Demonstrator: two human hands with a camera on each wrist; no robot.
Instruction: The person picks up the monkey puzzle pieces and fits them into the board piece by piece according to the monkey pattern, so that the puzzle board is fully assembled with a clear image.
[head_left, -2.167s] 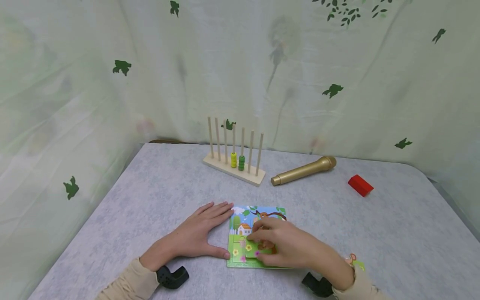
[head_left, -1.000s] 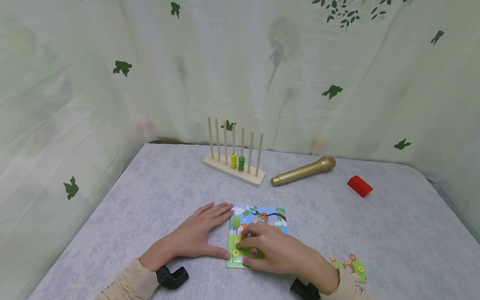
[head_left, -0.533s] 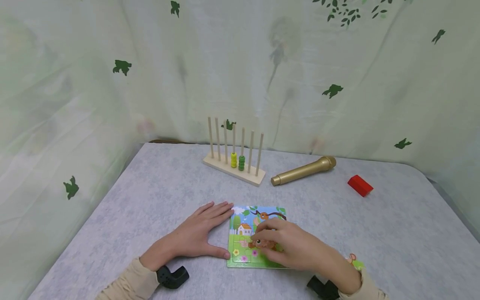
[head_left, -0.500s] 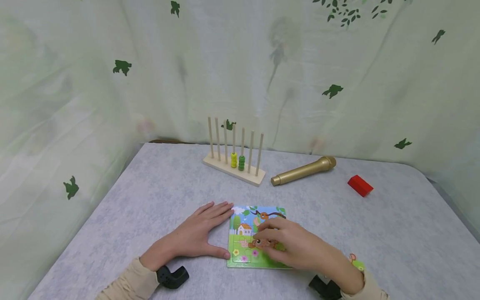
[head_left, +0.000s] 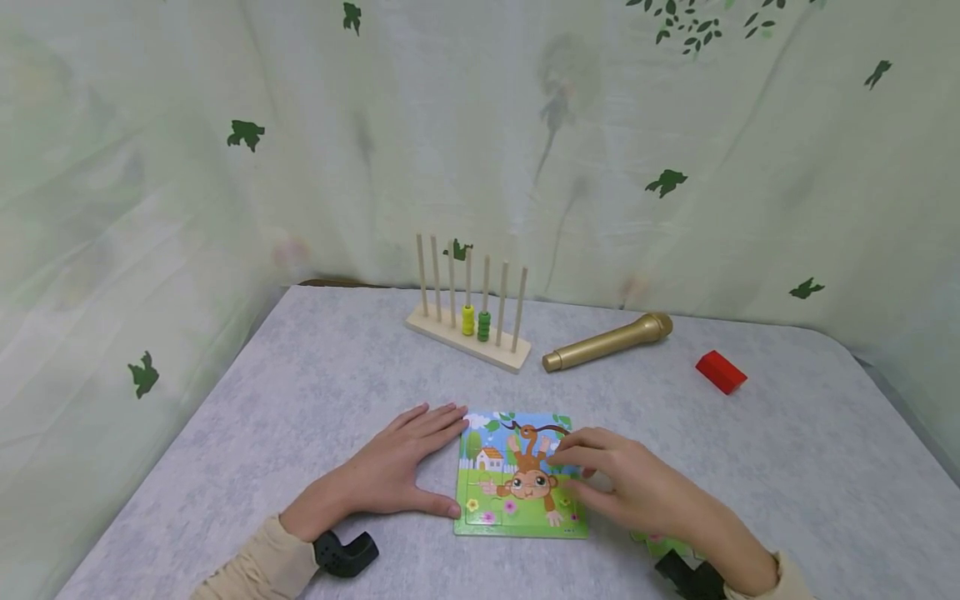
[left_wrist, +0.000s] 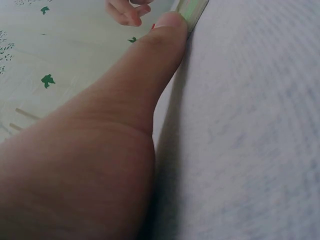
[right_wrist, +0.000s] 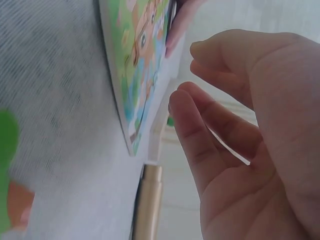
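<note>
A picture puzzle showing a hanging monkey lies on the table in front of me, its picture looking whole. My left hand rests beside it, fingers spread, with fingertips at its upper left corner and thumb at its lower left edge. In the left wrist view the thumb meets the board's edge. My right hand is over the puzzle's right side, fingers loosely bent. The right wrist view shows nothing between its thumb and fingertips. Loose puzzle pieces lie partly hidden under the right forearm; one green and brown piece shows blurred.
Toward the back stands a wooden peg rack with yellow and green beads on two of its upright pegs. Right of it lies a gold toy microphone, then a red block. A pale leaf-print curtain hangs behind the table.
My right hand has let go of a green puzzle piece at the board's lower part and moved right, uncovering the monkey. It again covers some loose pieces. The left hand has stayed put.
</note>
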